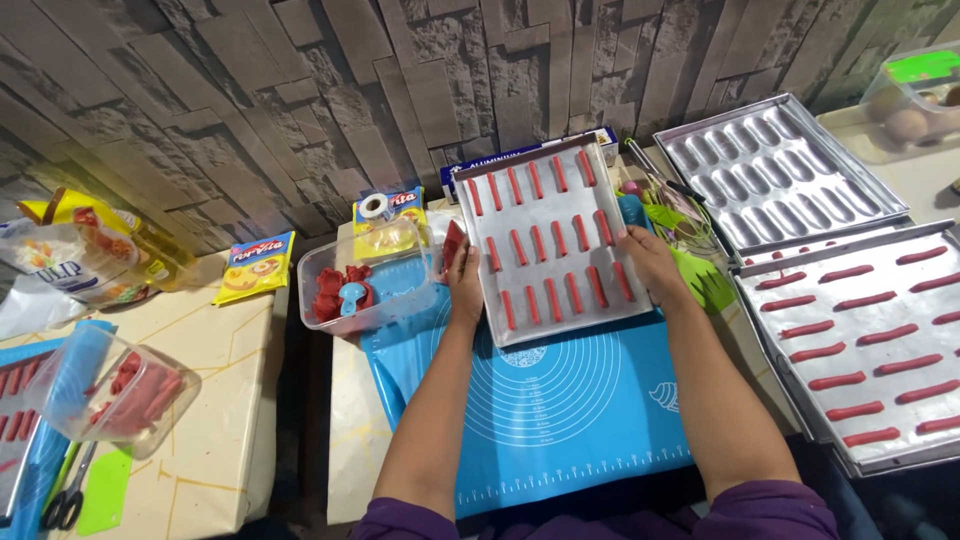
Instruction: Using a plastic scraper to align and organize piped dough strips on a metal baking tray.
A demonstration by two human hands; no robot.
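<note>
Baking tray (548, 240) of red dough sticks (553, 300) at twelve o'clock on blue mat (560, 400); left hand (463, 280) and right hand (650, 262) clasping opposite edges. Best kept level, both grips even, clear of container (365, 290) at nine o'clock.

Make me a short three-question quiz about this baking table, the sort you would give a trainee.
1. True or false: both hands grip the same baking tray.
2. What does that tray carry? A) red dough sticks in rows B) round white buns C) nothing
3. What lies under the tray on the table?

Key
1. True: the left hand holds its left edge and the right hand its right edge.
2. A.
3. A blue baking mat printed with circles.
</note>
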